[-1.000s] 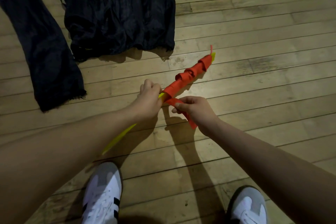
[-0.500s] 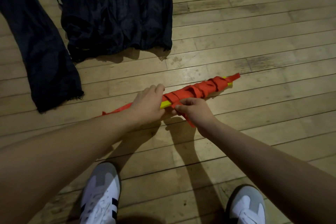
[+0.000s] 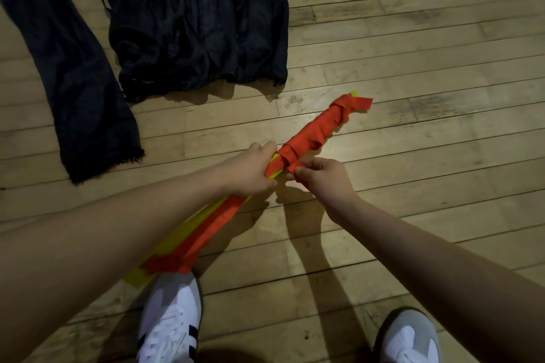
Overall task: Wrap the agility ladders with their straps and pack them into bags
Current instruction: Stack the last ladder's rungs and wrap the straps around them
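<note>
A bundled agility ladder (image 3: 315,132) of yellow rungs is held above the wooden floor, slanting from lower left to upper right. Its far half is wound with the red strap. My left hand (image 3: 250,169) grips the bundle at its middle. Just to the right, my right hand (image 3: 320,180) pinches the loose red strap (image 3: 295,166) where it loops round the bundle. The near end (image 3: 188,240) shows bare yellow rungs and loose red strap, partly hidden behind my left forearm. Black mesh bags lie on the floor: one long bag (image 3: 73,74) at left, several overlapping bags (image 3: 194,23) beside it.
My two white and grey shoes (image 3: 171,318) (image 3: 407,339) stand on the wooden plank floor (image 3: 427,68) at the bottom of the view. The bags cover the upper left; bare planks stretch to the right.
The bundle has swung round: its wrapped far end rose from nearly level to pointing up right, and the near end dropped toward my left shoe. Both hands kept their hold.
</note>
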The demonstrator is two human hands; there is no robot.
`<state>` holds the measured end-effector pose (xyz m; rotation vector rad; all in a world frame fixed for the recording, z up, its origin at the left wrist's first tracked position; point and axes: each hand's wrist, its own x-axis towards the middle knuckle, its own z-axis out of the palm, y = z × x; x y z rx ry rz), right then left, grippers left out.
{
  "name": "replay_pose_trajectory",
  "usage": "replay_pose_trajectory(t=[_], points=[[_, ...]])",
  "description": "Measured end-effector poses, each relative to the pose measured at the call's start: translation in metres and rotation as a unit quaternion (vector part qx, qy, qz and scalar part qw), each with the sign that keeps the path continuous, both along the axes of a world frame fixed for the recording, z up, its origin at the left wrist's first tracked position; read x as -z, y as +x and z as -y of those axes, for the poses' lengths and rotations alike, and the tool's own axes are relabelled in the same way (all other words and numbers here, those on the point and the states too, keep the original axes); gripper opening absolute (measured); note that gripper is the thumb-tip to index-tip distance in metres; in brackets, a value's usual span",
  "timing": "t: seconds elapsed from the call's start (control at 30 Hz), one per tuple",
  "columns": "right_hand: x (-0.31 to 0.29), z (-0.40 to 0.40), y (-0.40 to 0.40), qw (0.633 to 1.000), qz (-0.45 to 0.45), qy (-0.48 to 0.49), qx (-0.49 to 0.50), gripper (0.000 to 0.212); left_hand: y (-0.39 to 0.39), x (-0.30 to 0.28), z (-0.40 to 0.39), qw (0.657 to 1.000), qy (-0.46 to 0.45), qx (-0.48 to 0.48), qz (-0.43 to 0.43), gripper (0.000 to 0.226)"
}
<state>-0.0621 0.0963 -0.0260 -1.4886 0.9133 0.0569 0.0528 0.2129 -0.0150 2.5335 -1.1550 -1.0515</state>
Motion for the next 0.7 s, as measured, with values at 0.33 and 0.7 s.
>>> replay_pose_trajectory(t=[0.33,0.7], points=[[0.008,-0.005,0.039,0.999,-0.011,-0.034,-0.032,0.015,0.030,0.021,0.006,0.990,-0.012,-0.142,0.019,0.060],[0.033,0.001,0.077,0.988,-0.002,-0.153,-0.032,0.017,0.055,0.035,0.007,0.994,-0.013,-0.048,0.096,0.044]])
